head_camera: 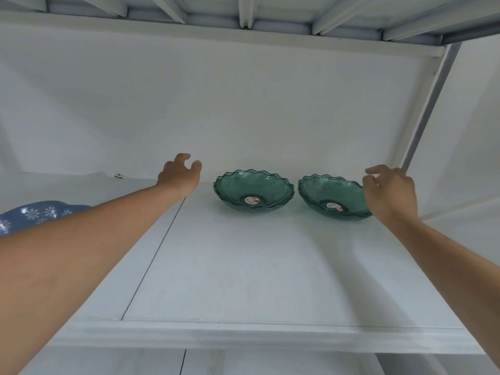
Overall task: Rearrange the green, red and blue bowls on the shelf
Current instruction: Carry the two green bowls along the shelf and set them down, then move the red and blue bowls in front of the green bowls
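Note:
Two translucent green bowls with wavy rims stand side by side at the back of the white shelf (243,280). The left green bowl (253,190) and the right green bowl (331,196) each carry a red sticker inside. My left hand (180,175) hovers just left of the left bowl, fingers apart, holding nothing. My right hand (389,192) is over the right edge of the right bowl, fingers curled loosely and apart, covering part of its rim. No red or blue bowl is in view.
A blue cloth with white flowers (38,215) lies at the shelf's left edge. A small scrap (119,175) sits near the back wall. An upper shelf (243,20) hangs overhead, and a metal upright (430,104) stands at the right.

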